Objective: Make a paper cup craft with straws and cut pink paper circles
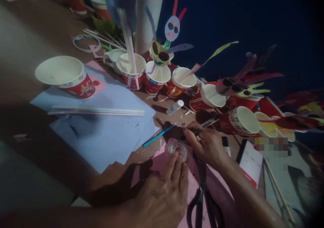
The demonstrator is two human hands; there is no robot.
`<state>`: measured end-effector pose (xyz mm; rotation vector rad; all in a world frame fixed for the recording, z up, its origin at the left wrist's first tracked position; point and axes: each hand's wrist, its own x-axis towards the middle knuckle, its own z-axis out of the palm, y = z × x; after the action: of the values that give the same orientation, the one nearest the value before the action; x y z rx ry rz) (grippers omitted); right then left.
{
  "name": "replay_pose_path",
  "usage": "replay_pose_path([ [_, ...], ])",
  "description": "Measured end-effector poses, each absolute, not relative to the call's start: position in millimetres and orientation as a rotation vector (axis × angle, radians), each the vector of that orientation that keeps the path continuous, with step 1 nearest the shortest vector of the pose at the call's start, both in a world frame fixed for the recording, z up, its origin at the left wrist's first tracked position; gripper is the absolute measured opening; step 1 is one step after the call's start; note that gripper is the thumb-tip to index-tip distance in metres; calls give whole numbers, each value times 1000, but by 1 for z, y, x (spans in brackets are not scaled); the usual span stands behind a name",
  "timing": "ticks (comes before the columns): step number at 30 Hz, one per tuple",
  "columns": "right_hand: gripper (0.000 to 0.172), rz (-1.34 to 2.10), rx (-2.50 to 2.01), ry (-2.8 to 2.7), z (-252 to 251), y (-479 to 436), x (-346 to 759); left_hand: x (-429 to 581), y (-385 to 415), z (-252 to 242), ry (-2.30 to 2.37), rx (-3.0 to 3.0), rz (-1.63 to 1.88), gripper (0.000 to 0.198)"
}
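Observation:
My left hand (164, 191) lies with its fingers stretched out, the tips pressing on a clear round tape roll (185, 149) that rests on pink paper (158, 164). Just beyond the roll, my right hand (209, 145) is closed around a dark pen (208, 122), whose upper end points right. The pen's tip is hard to make out in the shadow. Below my right hand a pair of black-handled scissors (202, 184) lies on the pink paper, its blades partly hidden. A blue stick-like pencil (159, 135) lies left of the roll.
White paper sheets (108, 137) lie at left with a red paper cup (83, 86) and striped straws (101, 111). Several cups with paper animal faces (172, 28) line the back. A glue bottle (175, 107), a marker (226, 145) and a phone (251, 160) lie nearby.

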<state>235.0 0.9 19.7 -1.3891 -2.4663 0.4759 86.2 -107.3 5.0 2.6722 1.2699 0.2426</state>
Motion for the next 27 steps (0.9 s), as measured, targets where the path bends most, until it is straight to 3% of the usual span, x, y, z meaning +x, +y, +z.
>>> replay_pose_path([
  [9, 24, 555, -1598, -2236, 17, -4, 234, 86, -108, 10, 1297, 2630, 214, 45],
  [15, 28, 515, -1649, -2145, 14, -10, 236, 87, -109, 7, 1295, 2598, 218, 58],
  [27, 32, 659, -1787, -1891, 11, -14, 236, 87, -108, 8, 1301, 2601, 182, 56],
])
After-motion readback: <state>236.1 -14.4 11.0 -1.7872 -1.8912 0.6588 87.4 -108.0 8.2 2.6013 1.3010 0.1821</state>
